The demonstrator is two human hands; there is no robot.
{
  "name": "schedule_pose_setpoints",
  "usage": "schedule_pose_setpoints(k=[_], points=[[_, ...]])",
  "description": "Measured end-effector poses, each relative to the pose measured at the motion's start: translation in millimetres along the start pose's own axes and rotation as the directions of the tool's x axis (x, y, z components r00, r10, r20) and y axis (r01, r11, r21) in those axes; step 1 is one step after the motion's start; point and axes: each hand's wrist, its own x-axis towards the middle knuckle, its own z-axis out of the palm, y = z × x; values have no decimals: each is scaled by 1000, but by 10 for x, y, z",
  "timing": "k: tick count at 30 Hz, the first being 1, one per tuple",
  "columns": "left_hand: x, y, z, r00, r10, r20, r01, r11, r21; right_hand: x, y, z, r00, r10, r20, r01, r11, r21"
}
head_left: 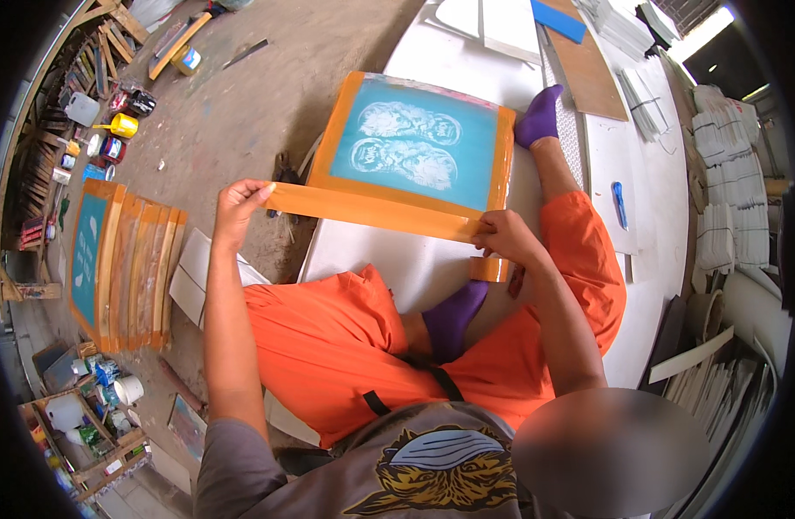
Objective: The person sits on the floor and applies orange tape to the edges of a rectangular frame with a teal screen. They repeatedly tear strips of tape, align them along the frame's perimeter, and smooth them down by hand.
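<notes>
A strip of orange-brown packing tape [371, 212] is stretched between my hands along the near edge of a screen-printing frame [339, 130]. The frame has a teal mesh with two white sole-shaped prints, and orange tape covers its border. My left hand [244, 206] pinches the strip's free end between thumb and fingers, just left of the frame's near left corner. At the near right corner, my right hand [510, 237] is closed on the strip's other end. Just below its fingers shows the tape roll [490, 270]. Whether the strip touches the frame I cannot tell.
The frame lies on a white table [346, 253], beside my purple-socked feet. Several taped frames [138, 268] stand on the floor at left, with paint containers [121, 126] beyond. A blue cutter [620, 205] and a brown board [583, 73] lie right. Paper stacks [730, 190] line the far right.
</notes>
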Motion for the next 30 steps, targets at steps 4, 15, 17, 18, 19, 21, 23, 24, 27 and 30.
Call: schedule_pose_setpoints(k=[4, 15, 17, 18, 19, 21, 23, 24, 27, 30], points=[[107, -401, 30, 994, -104, 41, 104, 994, -18, 1, 250, -32, 995, 88, -55, -75, 978, 193], [241, -990, 311, 962, -252, 103, 240, 964, 116, -31, 1099, 165, 906, 109, -408, -78, 993, 92], [285, -1073, 293, 962, -247, 116, 229, 961, 152, -43, 1092, 209, 892, 113, -438, -105, 994, 43], [294, -1114, 298, 963, -247, 107, 226, 958, 179, -62, 1078, 208, 899, 151, -412, -128, 988, 82], [303, -1125, 300, 963, -249, 104, 230, 960, 161, -78, 1037, 219, 894, 159, -418, -132, 987, 92], [323, -1150, 311, 963, -253, 97, 241, 963, 124, -115, 967, 239, 885, 174, -431, -139, 984, 112], [335, -1204, 265, 960, -261, 105, 249, 962, 115, -110, 894, 268, 879, 206, -430, -152, 976, 157], [333, -1231, 245, 959, -262, 106, 251, 962, 111, -123, 854, 264, 874, 197, -445, -158, 980, 122], [364, -1235, 280, 953, -280, 113, 268, 957, 116, -129, 912, 279, 860, 189, -474, -169, 982, 86], [373, -1276, 221, 950, -293, 111, 281, 953, 117, -130, 996, 324, 870, 204, -449, -177, 979, 102]])
